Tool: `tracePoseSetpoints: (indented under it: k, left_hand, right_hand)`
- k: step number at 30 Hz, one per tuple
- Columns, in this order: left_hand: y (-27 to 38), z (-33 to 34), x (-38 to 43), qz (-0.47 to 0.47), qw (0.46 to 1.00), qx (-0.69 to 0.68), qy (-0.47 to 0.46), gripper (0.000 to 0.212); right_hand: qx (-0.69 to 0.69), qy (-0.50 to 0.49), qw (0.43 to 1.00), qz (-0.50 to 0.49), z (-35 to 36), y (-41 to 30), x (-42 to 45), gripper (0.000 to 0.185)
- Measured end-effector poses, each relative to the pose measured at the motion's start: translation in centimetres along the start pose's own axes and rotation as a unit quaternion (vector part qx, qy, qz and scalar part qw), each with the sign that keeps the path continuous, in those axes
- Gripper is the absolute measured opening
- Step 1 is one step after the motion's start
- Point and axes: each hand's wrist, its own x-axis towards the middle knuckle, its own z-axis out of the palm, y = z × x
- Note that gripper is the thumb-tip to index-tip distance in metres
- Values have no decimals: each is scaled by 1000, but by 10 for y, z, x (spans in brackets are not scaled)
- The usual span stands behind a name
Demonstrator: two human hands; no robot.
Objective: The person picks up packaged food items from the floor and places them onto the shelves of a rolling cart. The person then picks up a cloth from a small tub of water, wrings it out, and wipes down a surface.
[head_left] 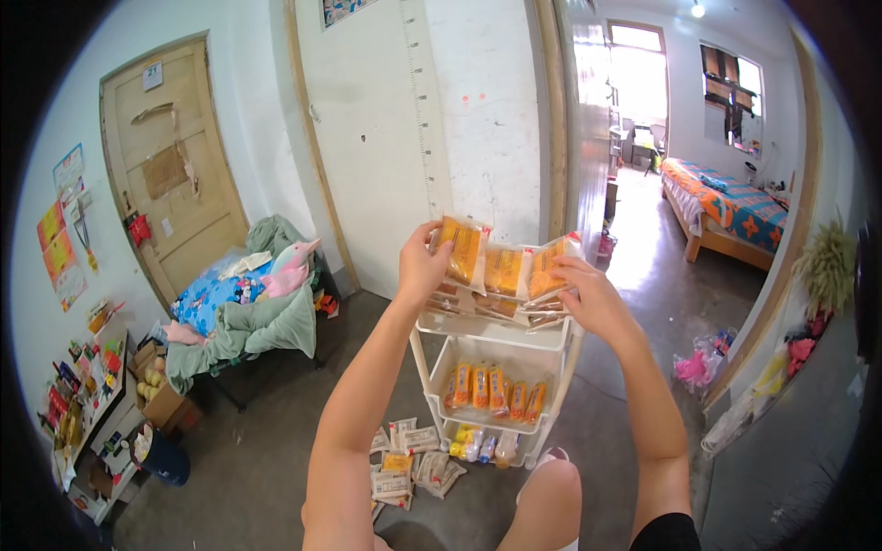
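A white three-tier rolling cart point(446, 337) stands before me. Flat plastic-wrapped snack packs with orange fronts fill its top tray in stacked layers. My left hand point(423, 265) grips a wrapped snack pack point(463, 253) at the tray's left, thumb on its front. At the right, my right hand point(591, 293) has its fingers on another wrapped pack point(549, 267), which tilts. Between them lies a third orange pack point(503, 271). In the middle tray, several slim orange packets point(480, 387) stand upright. Small bottles point(487, 448) occupy the bottom tray.
A loose pile of wrapped packs point(413, 458) lies on the floor left of the cart. Further left are a cloth-covered chair point(255, 324), a cardboard box point(165, 399) and a dark blue bin point(162, 460). A plastic bag point(692, 365) sits on the floor at right.
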Motion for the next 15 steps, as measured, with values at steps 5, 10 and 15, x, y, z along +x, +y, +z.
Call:
tracePoseSetpoints:
  k: [5, 10, 15]
  left_hand:
    - [-26, 10, 5, 63, 977, 204, -14, 28]
    - [4, 7, -9, 143, 943, 299, -26, 34]
    - [18, 8, -40, 257, 873, 408, -71, 43]
  right_hand:
    - [-57, -62, 996, -16, 1, 6, 4, 29]
    - [-121, -90, 988, -9, 0, 9, 1, 32]
    - [-89, -100, 991, 16, -2, 2, 8, 36]
